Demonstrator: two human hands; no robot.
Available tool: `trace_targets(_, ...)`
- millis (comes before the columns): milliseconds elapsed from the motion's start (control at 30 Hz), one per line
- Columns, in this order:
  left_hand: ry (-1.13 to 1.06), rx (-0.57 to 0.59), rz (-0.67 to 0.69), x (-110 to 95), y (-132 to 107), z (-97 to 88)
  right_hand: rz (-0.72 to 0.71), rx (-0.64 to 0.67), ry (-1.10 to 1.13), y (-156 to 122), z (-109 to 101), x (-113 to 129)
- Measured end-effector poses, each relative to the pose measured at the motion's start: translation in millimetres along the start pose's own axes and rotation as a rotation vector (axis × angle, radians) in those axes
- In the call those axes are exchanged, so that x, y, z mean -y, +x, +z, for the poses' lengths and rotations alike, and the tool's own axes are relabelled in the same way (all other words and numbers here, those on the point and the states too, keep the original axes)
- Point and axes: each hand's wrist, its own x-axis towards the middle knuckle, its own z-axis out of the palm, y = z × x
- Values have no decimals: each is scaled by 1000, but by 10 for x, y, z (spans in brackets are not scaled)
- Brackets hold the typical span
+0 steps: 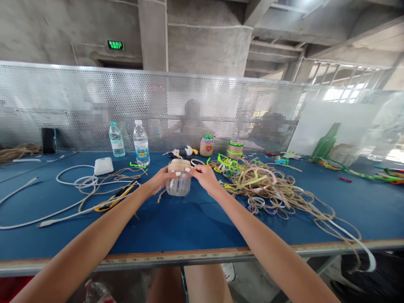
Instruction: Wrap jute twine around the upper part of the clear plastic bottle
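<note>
A clear ribbed plastic jar, like a cut-down bottle (179,187), is held over the blue table in front of me. Brown twine (177,166) wraps its upper part in a band. My left hand (160,180) grips the jar from the left, its thumb lying across the front just under the band. On the other side, my right hand (205,178) pinches at the band's right edge, thumb and fingers together on the twine. A short twine end (161,195) hangs at the jar's lower left.
Loose twine (271,181) lies tangled to the right. Two twine-wrapped jars (206,147) and a glue gun (183,151) are behind. At left are a utility knife (115,198), white cable (77,206), charger (103,166) and two water bottles (141,143). A green bottle (326,141) stands far right.
</note>
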Motion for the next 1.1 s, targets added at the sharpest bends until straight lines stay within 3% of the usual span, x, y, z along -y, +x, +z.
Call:
trace_targets(233,1,144,-18,-3,-7,-17,36,-10,58,-26,48,-34)
trace_targets(300,84,77,1,-16,3,-4,28,3,81,-36,62,-26)
trace_targets(400,299,-114,82,-69,22,33,7,0,102,-48,84,3)
trace_targets(467,374,-144,111,-118,30,38,-9,-8,89,-50,87,30)
trace_targets(800,319,16,76,-256,-50,-237,26,108,-114,-23,-66,88)
trace_targets(1100,535,96,154,-351,-107,-111,58,205,67,-55,-105,132)
